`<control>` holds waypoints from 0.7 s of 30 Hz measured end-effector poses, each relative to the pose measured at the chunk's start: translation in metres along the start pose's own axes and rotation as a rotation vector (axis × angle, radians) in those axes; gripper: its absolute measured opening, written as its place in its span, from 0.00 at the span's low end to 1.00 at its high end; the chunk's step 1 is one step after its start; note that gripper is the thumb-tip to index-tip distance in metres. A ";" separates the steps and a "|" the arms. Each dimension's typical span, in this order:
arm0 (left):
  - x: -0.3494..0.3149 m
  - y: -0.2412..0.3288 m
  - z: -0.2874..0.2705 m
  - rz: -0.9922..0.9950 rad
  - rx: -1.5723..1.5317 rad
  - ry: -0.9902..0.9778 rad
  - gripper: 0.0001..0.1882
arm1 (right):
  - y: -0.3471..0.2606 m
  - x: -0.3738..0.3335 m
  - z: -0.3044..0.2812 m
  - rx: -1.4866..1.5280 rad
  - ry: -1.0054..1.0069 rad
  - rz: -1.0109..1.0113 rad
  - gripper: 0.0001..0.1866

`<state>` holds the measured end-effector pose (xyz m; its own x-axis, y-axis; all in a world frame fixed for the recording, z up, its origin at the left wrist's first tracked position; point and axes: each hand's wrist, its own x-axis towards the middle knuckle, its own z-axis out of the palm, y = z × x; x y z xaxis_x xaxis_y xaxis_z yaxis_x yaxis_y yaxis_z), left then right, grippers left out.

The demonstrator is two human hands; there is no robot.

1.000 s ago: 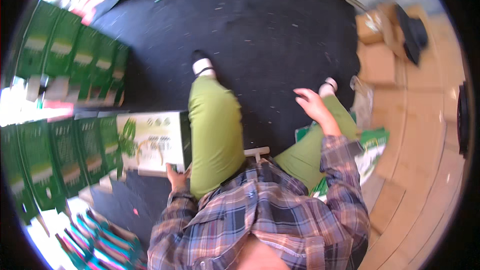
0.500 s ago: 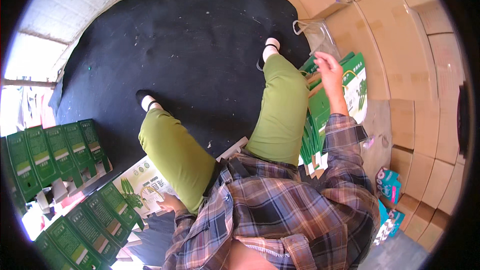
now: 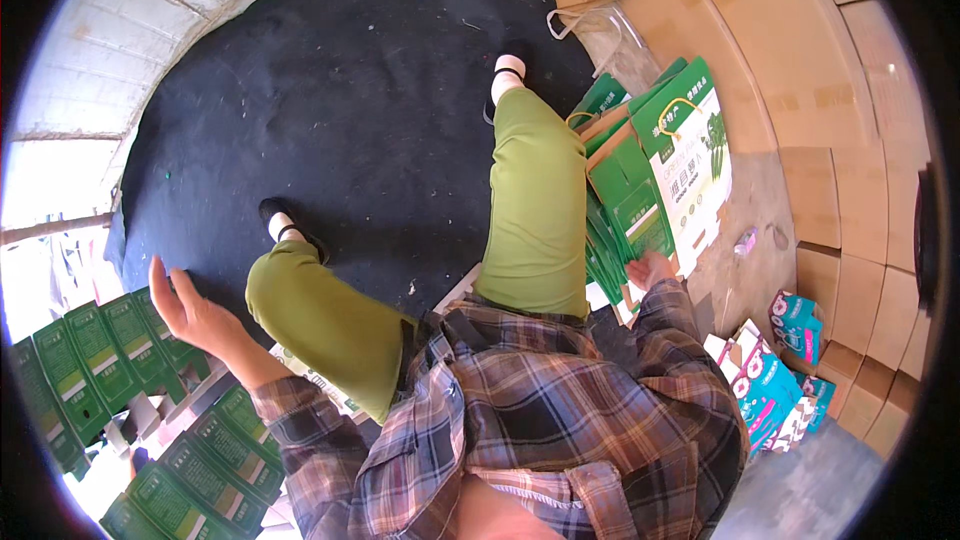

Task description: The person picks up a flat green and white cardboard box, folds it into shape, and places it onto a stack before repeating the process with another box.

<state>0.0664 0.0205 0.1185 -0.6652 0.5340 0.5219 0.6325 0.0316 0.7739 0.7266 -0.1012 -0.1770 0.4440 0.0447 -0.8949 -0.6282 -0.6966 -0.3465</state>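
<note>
My left hand (image 3: 190, 318) is raised at the left with fingers spread, holding nothing. Just beyond and below it stand rows of flat green cartons (image 3: 100, 350). At my right knee leans a stack of folded green cartons (image 3: 600, 240), with a green and white carton (image 3: 690, 170) with a yellow cord handle on its outer side. My right hand (image 3: 652, 268) is at the lower edge of that carton, its fingers curled against it and partly hidden. Part of a white printed carton (image 3: 310, 370) shows beside my left thigh, mostly covered by my left arm and leg.
Large brown cardboard boxes (image 3: 780, 50) are piled along the right. Teal and white printed boxes (image 3: 760, 390) lie at the lower right. A clear bag with a white handle (image 3: 610, 30) sits beyond the stack. Black sheeting (image 3: 340, 90) covers the floor ahead.
My right hand has come down from the top of the stack to its lower edge. My left hand has lifted off the white printed carton and moved up and left. The view has shifted right.
</note>
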 end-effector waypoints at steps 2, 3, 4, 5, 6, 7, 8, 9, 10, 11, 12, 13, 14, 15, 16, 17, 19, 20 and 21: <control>0.004 0.029 0.036 0.031 -0.113 -0.110 0.15 | 0.013 0.001 -0.013 0.114 0.024 0.075 0.21; 0.003 0.035 0.055 0.058 -0.191 -0.207 0.15 | 0.018 0.012 -0.025 0.264 0.055 -0.002 0.23; 0.002 0.040 0.069 0.096 -0.249 -0.295 0.15 | 0.022 0.016 -0.024 0.402 0.068 -0.067 0.25; -0.002 0.046 0.082 0.148 -0.261 -0.380 0.15 | 0.023 0.017 -0.029 0.427 0.055 -0.076 0.23; -0.006 0.050 0.094 0.209 -0.268 -0.467 0.16 | 0.026 0.017 -0.027 0.434 0.053 -0.069 0.23; -0.006 0.051 0.101 0.332 -0.204 -0.525 0.16 | 0.027 0.016 -0.021 0.450 0.037 -0.053 0.21; -0.007 0.048 0.106 0.455 -0.138 -0.582 0.16 | 0.028 0.015 -0.014 0.466 0.022 -0.038 0.19; -0.013 0.038 0.115 0.418 -0.154 -0.635 0.16 | 0.027 0.018 -0.021 0.477 0.032 -0.051 0.19; -0.018 0.026 0.118 0.374 -0.148 -0.687 0.16 | 0.028 0.023 -0.026 0.631 -0.048 -0.062 0.18; -0.024 0.012 0.120 0.315 -0.124 -0.719 0.16 | 0.027 0.028 -0.034 0.783 -0.132 -0.075 0.16; -0.029 0.007 0.119 0.261 -0.083 -0.754 0.16 | 0.027 0.028 -0.032 0.787 -0.128 -0.075 0.16; -0.033 0.002 0.118 0.133 -0.010 -0.788 0.17 | 0.025 0.029 -0.026 0.869 -0.051 -0.107 0.15; -0.035 -0.001 0.120 0.133 -0.015 -0.791 0.17 | 0.021 0.029 -0.023 0.950 0.027 -0.140 0.15; -0.033 -0.006 0.120 0.069 -0.070 -0.807 0.16 | 0.017 0.027 -0.019 0.950 0.025 -0.137 0.15; -0.032 -0.010 0.120 0.005 -0.127 -0.822 0.16 | 0.012 0.025 -0.017 1.085 -0.020 -0.150 0.14; -0.031 -0.013 0.121 0.008 -0.127 -0.820 0.16 | 0.008 0.022 -0.013 1.220 -0.066 -0.165 0.14; -0.032 -0.014 0.125 0.045 -0.086 -0.816 0.16 | -0.013 0.018 -0.023 1.297 -0.062 -0.189 0.14; -0.033 -0.012 0.127 0.044 -0.099 -0.814 0.16 | -0.021 0.015 -0.029 1.370 -0.059 -0.203 0.15; -0.032 -0.011 0.123 0.049 -0.071 -0.846 0.16 | -0.024 0.006 -0.015 1.384 -0.178 -0.268 0.16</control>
<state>0.1298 0.1074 0.0490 -0.0988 0.9862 0.1331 0.6080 -0.0460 0.7926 0.7532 -0.0950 -0.1697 0.6276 0.2213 -0.7464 -0.6934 0.5947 -0.4067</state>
